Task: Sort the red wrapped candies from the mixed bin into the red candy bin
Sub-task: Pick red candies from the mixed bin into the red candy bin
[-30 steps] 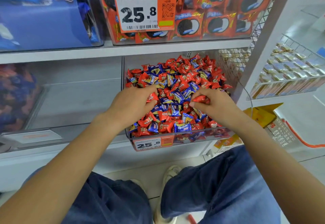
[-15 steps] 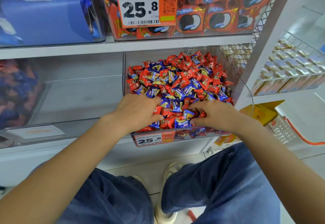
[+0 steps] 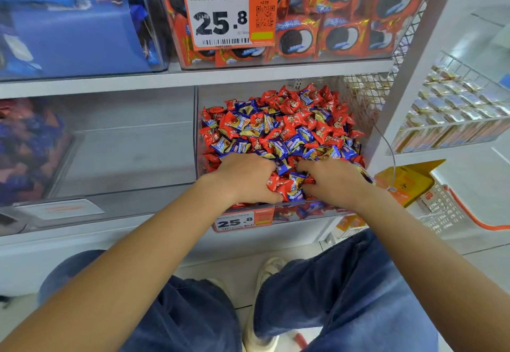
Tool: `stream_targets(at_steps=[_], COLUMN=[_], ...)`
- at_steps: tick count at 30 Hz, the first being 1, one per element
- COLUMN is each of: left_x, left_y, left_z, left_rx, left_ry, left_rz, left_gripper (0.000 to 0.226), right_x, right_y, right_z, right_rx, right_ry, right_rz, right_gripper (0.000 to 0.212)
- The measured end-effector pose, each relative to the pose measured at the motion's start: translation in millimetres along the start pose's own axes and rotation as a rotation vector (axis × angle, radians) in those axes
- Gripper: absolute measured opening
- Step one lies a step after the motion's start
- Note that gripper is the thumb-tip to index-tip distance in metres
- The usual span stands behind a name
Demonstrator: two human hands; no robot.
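The mixed bin [image 3: 196, 130] is a clear box on the lower shelf, heaped with red wrapped candies [image 3: 323, 134] and blue wrapped candies [image 3: 294, 142]. Both my hands are dug into the pile at the bin's front edge. My left hand [image 3: 245, 177] has its fingers and thumb curled round a clump of mostly red candies [image 3: 277, 186]. My right hand [image 3: 332, 183] is just to its right, fingers curled into red and blue candies. A clear bin [image 3: 124, 144] directly to the left looks bare inside. What lies under my palms is hidden.
A blurred bin [image 3: 27, 144] with red and blue wrappers stands at far left. Above are red cookie packs [image 3: 339, 37] behind a 25.8 price tag [image 3: 229, 15], and blue packs [image 3: 69, 28]. A wire rack [image 3: 455, 108], yellow box [image 3: 408, 180] and orange-handled basket [image 3: 469, 213] stand right. My knees are below.
Both hands have moved from the middle of the pile toward the bin's front edge and sunk deeper into the candies, closer together.
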State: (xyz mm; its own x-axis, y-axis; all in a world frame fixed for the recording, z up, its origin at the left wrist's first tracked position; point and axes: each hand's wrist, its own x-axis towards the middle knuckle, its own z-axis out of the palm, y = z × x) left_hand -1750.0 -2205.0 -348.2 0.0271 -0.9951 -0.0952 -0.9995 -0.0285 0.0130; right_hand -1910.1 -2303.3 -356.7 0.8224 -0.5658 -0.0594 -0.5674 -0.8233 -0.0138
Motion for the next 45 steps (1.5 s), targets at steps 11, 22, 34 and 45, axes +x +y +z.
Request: stream_targets(at_steps=[11, 22, 34, 45], left_x=[-2, -67, -119, -124], left_y=[-14, -85, -198, -184], left_z=[-6, -36, 4, 2], left_rx=[-0.272, -0.808, -0.896, -0.765], left_ry=[0.253, 0.400, 0.145, 0.336], left_rz=[-0.102, -0.322, -0.837, -0.602], left_gripper=[0.031, 0.022, 0.034, 0.018], right_x=[-6, 13, 147, 79], right_y=[24, -52, -218, -128], right_z=[-8, -48, -47, -61], right_rx=[0.521, 1.120, 0.541, 0.707], right_ry=[0.158, 0.144, -0.101, 0.127], right_rz=[0.107, -0.053, -0.215, -0.151], right_gripper=[0.030, 0.012, 0.034, 0.015])
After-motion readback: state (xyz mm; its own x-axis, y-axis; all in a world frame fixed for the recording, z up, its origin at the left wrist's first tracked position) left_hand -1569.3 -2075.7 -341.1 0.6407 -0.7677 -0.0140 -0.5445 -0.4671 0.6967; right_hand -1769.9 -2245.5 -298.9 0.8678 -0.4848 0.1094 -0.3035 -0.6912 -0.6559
